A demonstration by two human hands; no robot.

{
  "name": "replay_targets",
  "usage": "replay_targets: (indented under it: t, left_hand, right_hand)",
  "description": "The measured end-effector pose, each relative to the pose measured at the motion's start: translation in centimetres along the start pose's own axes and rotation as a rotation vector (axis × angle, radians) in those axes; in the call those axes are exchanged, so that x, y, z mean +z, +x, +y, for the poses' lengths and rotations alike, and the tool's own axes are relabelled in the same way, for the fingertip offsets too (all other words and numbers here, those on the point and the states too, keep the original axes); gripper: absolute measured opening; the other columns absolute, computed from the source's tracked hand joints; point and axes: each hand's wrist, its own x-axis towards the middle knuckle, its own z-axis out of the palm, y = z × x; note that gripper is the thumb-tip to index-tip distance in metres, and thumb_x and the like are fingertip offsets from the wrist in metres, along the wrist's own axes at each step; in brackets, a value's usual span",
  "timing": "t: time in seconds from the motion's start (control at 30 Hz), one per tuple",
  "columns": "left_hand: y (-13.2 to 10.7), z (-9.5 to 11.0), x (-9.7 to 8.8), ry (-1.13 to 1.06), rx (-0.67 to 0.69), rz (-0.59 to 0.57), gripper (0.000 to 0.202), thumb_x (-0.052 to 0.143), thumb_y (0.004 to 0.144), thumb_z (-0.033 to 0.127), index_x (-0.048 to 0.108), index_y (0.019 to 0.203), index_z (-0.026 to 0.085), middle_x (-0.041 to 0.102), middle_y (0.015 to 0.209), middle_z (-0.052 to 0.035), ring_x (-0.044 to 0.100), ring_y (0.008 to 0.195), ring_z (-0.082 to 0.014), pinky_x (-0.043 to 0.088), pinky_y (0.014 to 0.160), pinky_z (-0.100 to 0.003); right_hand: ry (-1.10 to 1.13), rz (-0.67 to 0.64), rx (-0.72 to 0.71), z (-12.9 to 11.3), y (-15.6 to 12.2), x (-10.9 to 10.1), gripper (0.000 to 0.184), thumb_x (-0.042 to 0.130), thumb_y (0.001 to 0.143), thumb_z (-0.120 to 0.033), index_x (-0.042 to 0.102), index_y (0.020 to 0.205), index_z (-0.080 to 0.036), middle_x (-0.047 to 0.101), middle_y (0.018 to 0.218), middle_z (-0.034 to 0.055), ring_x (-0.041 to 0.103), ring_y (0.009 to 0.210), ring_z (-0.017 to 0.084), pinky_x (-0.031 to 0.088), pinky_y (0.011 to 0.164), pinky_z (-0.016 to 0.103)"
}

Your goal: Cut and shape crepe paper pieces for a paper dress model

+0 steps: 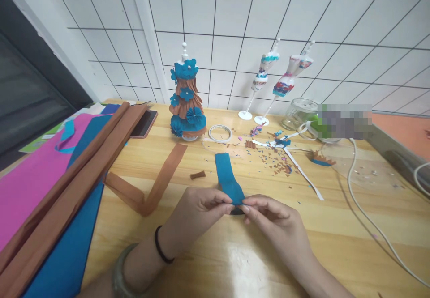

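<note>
My left hand [198,213] and my right hand [275,224] meet low in the middle of the wooden table [336,226]. Both pinch the near end of a blue crepe paper strip [226,177], which runs away from me across the wood. The fingertips of both hands are closed on that strip's folded end. A brown crepe strip [157,184] lies bent just left of my left hand. A small brown scrap [197,175] rests between the two strips.
A mini mannequin dressed in brown and blue paper [186,105] stands behind, beside a tape roll [220,133]. Two painted mannequins [275,83], a glass jar [298,112], paper scraps [272,159], a white cable [366,208], a phone [144,123] and folded brown, blue and pink sheets [50,190] surround them.
</note>
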Motion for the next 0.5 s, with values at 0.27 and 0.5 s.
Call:
replay_targets:
  t: [0.27,0.5]
  left_hand:
    - [0.09,-0.05,0.0,-0.2,-0.138,-0.016,0.007,0.062,0.072,0.016,0.068,0.076,0.016,0.07,0.069,-0.0011,0.062,0.065,-0.0109,0.048,0.061,-0.018]
    - [0.23,-0.1,0.08,-0.309,-0.244,0.016,0.005,0.069,0.067,0.018,0.067,0.068,0.014,0.066,0.061,0.001,0.057,0.055,-0.0072,0.045,0.053,-0.015]
  right_hand:
    - [0.057,0.011,0.107,-0.09,0.25,-0.18,0.006,0.072,0.066,-0.024,0.073,0.072,-0.023,0.069,0.057,-0.0011,0.061,0.049,0.01,0.052,0.052,0.017]
    - [0.155,0.037,0.18,0.31,0.69,-0.03,0.011,0.078,0.058,-0.026,0.073,0.066,-0.021,0.071,0.065,0.003,0.061,0.05,0.012,0.053,0.05,0.021]
